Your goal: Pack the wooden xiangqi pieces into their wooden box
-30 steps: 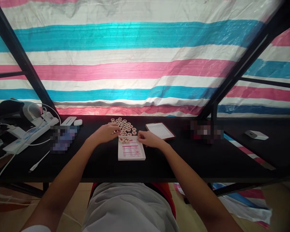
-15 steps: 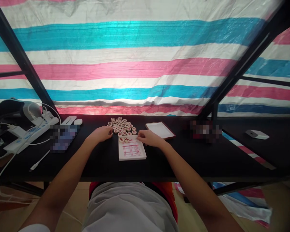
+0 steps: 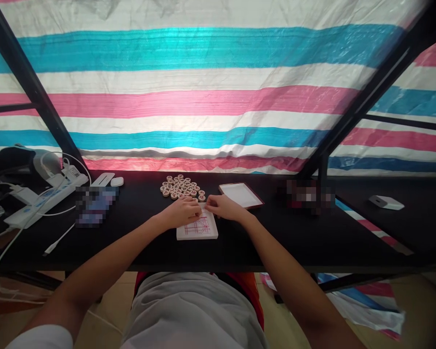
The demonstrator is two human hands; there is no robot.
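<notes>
Box (image 3: pixel 198 228) central on bench (image 3: pixel 148 252), near side parallel to front edge; long axis unclear. Left hand (image 3: pixel 183 212) over box, right hand (image 3: pixel 223 206) at far right corner. Fingers curled; cannot tell grip.

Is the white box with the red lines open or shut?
Open. The box shows its inside, with red lines in plain sight just nearer than the left hand; nothing lies over that part.

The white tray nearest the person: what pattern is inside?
The tray shows a grid of pinkish-red lines, best in the head view.
</notes>
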